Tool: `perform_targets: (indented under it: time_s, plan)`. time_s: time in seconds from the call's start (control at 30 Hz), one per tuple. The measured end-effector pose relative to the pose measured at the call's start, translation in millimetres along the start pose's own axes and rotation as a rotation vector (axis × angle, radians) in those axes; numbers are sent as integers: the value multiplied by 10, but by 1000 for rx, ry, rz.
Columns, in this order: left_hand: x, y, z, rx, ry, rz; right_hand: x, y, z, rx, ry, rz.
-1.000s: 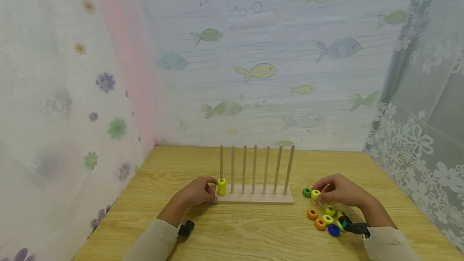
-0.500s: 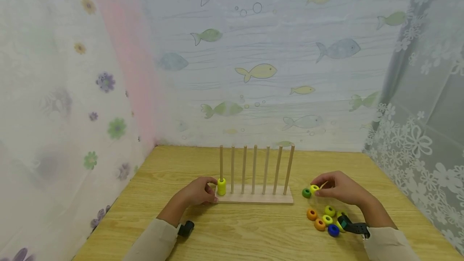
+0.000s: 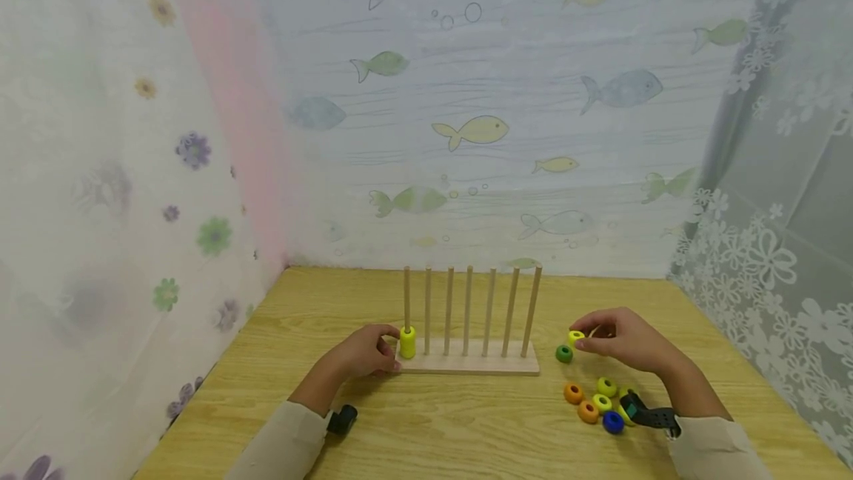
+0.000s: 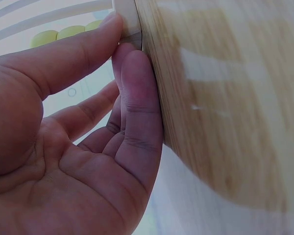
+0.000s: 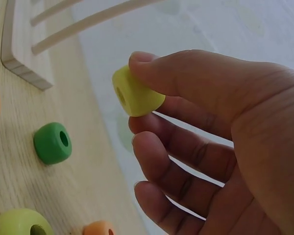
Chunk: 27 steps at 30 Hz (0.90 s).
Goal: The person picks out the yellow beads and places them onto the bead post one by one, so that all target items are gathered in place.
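Closest on the desk, at four o'clock from the wooden rack, lie a blue bead, two orange beads and some yellow beads. At nine o'clock the left hand grips the end of the rack's base, beside the yellow stack at the bottom of the leftmost peg. At three o'clock the right hand pinches a single yellow bead between thumb and finger, raised above the desk, near a green bead. Farthest, at twelve o'clock, hangs a fish-print sheet.

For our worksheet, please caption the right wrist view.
Fingers pinch a yellow bead, with a green bead and rack on the table.
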State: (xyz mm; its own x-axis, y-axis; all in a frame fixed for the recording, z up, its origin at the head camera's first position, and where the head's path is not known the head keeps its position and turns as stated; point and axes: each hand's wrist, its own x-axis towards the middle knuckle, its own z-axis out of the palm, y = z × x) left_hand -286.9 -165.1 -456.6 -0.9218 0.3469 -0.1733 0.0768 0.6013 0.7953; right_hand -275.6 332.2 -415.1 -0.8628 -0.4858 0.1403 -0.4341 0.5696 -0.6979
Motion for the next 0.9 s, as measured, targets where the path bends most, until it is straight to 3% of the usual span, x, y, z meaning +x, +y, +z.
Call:
perform_targets:
  time_s: [0.23, 0.9]
  plan:
    - [-21, 11, 7, -4, 15, -20, 30, -57, 37, -15, 43, 22]
    - [-16, 25, 1, 0, -2, 9, 35, -275, 10, -135, 213, -38]
